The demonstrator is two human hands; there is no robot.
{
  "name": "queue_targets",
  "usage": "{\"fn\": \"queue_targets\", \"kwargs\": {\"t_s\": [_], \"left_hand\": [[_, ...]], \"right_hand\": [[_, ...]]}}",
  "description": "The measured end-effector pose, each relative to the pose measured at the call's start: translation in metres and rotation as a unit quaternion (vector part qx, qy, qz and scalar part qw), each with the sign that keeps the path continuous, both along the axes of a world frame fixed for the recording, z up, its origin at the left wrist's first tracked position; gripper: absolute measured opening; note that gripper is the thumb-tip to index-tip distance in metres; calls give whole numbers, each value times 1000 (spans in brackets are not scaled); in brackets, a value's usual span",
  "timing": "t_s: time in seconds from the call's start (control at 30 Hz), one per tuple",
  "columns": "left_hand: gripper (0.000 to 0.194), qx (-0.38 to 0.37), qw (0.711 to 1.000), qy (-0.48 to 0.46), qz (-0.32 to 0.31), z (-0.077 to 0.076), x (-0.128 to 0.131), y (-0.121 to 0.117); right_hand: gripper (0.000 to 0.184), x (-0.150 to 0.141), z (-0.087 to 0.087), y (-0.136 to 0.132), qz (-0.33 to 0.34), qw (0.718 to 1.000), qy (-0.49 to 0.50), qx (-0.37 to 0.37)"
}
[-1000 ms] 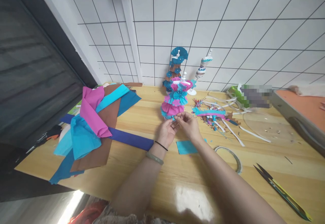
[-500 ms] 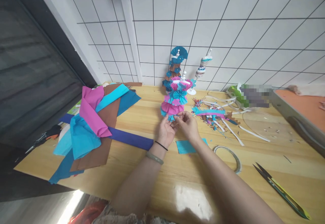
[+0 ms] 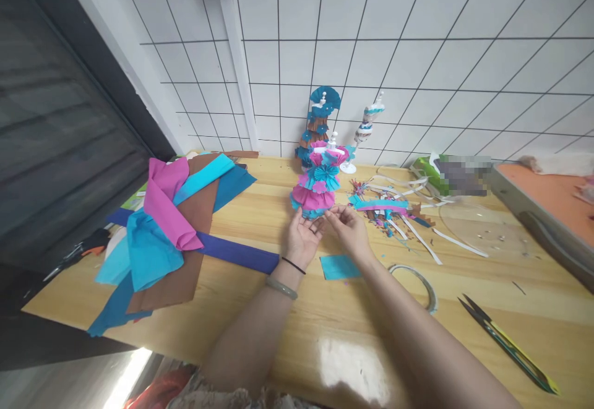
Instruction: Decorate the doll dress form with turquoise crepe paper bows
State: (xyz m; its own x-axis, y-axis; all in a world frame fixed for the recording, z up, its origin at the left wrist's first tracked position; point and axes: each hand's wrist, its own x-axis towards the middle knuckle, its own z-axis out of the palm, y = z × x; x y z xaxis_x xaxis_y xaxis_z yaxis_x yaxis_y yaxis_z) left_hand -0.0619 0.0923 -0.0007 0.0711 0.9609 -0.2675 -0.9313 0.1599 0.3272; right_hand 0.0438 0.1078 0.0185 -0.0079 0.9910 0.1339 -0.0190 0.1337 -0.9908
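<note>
A mini dress form wears a paper dress (image 3: 314, 197) of pink and light-blue ruffles, with fans and flowers on the upper part. My left hand (image 3: 302, 234), palm up with curled fingers, grips the light-blue hem at its lower left. At the hem's right side, my right hand (image 3: 349, 226) pinches the edge between thumb and forefinger. The fingers partly hide the hem. Just below the hands lies a light-blue paper rectangle (image 3: 338, 267). Close behind stands another form in a brown and dark-blue paper dress (image 3: 318, 125), with a slim wrapped form (image 3: 364, 129) to its right.
Crepe paper sheets (image 3: 169, 223) lie heaped at left, with a dark-blue strip (image 3: 241, 253) reaching toward my left wrist. Paper scraps (image 3: 385, 208) and white strips cover the right. Nearer are a tape roll (image 3: 432, 301) and thread snips (image 3: 508, 342). A tray (image 3: 538, 195) borders the right.
My right hand has shifted slightly right along the hem, its fingers opening out a little. The blue hem shows flatter between the hands. My left hand stays at the hem; the view has shifted slightly.
</note>
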Motion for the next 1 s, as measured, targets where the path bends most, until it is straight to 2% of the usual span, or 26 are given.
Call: {"fn": "queue_targets", "kwargs": {"t_s": [0.17,0.33,0.63,0.8,1.0], "left_hand": [[17,30,998,52,9,-1,4,-2],[20,36,994,98,20,-4,7,0],[20,22,994,105,21,-6,5,5],[20,33,994,103,19,-8,5,6],[20,34,993,108,21,-7,5,6]], "right_hand": [[27,18,4,-8,-7,1000,-14,-18],[28,40,11,-24,-1,999,-28,-45],[29,74,21,-59,-8,994,-70,-77],[34,85,30,-77,-43,988,-94,-118],[34,103,23,-90,-47,984,-121,-122]]}}
